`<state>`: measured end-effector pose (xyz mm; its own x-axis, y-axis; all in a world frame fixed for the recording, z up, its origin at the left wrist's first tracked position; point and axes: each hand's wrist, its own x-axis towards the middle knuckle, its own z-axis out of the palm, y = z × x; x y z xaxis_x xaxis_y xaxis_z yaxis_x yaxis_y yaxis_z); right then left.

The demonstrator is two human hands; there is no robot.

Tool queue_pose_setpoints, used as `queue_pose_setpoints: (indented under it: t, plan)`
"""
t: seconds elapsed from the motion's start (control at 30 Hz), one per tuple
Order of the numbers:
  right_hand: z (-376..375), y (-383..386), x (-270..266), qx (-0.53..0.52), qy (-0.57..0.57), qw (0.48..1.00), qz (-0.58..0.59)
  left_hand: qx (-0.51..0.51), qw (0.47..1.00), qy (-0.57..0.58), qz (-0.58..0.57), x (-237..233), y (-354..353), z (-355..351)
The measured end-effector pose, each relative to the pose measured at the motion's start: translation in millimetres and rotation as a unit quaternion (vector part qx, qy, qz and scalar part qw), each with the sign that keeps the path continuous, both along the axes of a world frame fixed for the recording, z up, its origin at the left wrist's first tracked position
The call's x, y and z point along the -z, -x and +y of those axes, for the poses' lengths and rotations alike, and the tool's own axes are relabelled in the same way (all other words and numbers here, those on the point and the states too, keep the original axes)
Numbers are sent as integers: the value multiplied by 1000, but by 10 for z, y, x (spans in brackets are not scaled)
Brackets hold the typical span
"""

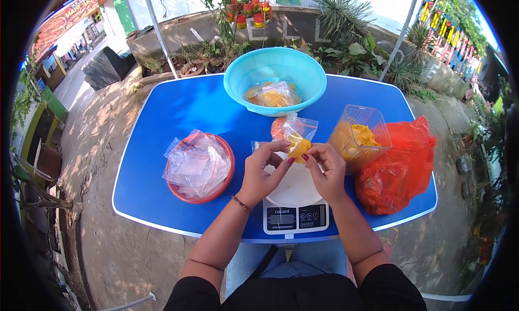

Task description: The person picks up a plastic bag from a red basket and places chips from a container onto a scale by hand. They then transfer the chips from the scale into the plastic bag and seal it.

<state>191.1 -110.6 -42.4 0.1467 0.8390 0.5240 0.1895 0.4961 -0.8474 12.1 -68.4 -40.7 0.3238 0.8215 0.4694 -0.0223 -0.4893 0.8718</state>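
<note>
Over the white plate of a kitchen scale (281, 219), both my hands are closed around a small clear zip bag (304, 128) with yellow chips (298, 148) at its lower part. My left hand (266, 168) pinches the bag's left side, thumb and fingers bent inward. On the other side, my right hand (328, 168) has its fingertips pressed together at the chips' edge; whether they grip plastic or a chip is partly hidden. Just beyond the fingers lies something orange-red (278, 128), partly covered by the bag.
A red basket (230, 176) of clear zip bags stands at left. Behind is a turquoise basin (238, 76) holding filled bags. To the right are a clear container (373, 114) of yellow chips and a red plastic bag (397, 170). Everything rests on a blue table (146, 149).
</note>
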Motion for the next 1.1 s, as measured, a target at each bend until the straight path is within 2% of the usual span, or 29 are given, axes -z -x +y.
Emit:
queue_pose_setpoints:
  t: [0.17, 0.27, 0.4, 0.5, 0.53, 0.63, 0.73, 0.83, 0.93, 1.03, 1.1]
  plan:
    - [139, 111, -240, 15, 10, 1000, -6, -66, 997, -31, 36, -278, -44, 84]
    - [423, 188, -235, 16, -9, 997, 78, -124, 984, -76, 106, -492, -95, 254]
    - [928, 189, -301, 40, 63, 997, 28, -162, 979, -44, 118, -636, -144, 607]
    - [1205, 276, -349, 38, 53, 998, -7, -211, 948, -181, 157, -468, -116, 976]
    - [1191, 302, -396, 52, 58, 995, -56, -224, 941, -156, 199, -447, -85, 989]
    - [1204, 331, -358, 64, 26, 994, -90, -248, 937, -134, 206, -400, 8, 949]
    - [986, 392, -457, 32, 59, 995, -73, -249, 927, -140, 243, -371, 164, 799]
    - [955, 489, -312, -44, 66, 994, -75, -241, 923, -141, 264, -477, 349, 552]
    - [829, 750, -425, -80, 25, 988, -133, -266, 914, -142, 271, -587, 638, 293]
    - [788, 1034, -592, -137, -49, 949, -281, -297, 907, -143, 262, -469, 1002, 229]
    - [837, 1250, -543, -207, -36, 922, -326, -324, 892, -114, 293, -415, 1211, 179]
